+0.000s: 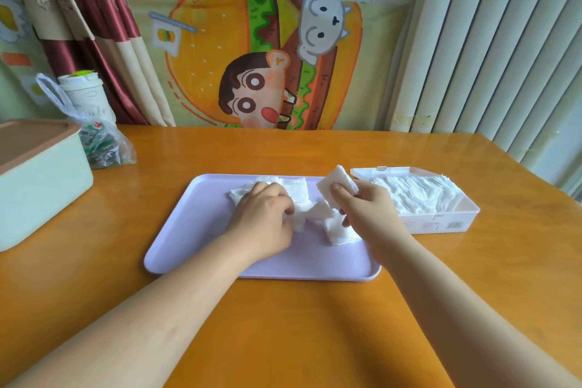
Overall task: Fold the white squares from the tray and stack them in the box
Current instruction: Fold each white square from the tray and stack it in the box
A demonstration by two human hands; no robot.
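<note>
At the far left of the wooden table (283,324) sits a pale green bin with a brown lid (37,173), and behind it a clear plastic bag (100,142) and a white cup (85,94); their printing is too small to read. On the lilac tray (195,246), the left hand (264,217) presses down on the loose white squares (302,195), fingers curled together around one crumpled piece. The right hand (368,208) pinches a folded square (337,186) between thumb and fingers, raised above the tray's right end. Just beside it, the open white box (441,224) holds stacked folded squares; its front labels are illegible.
</note>
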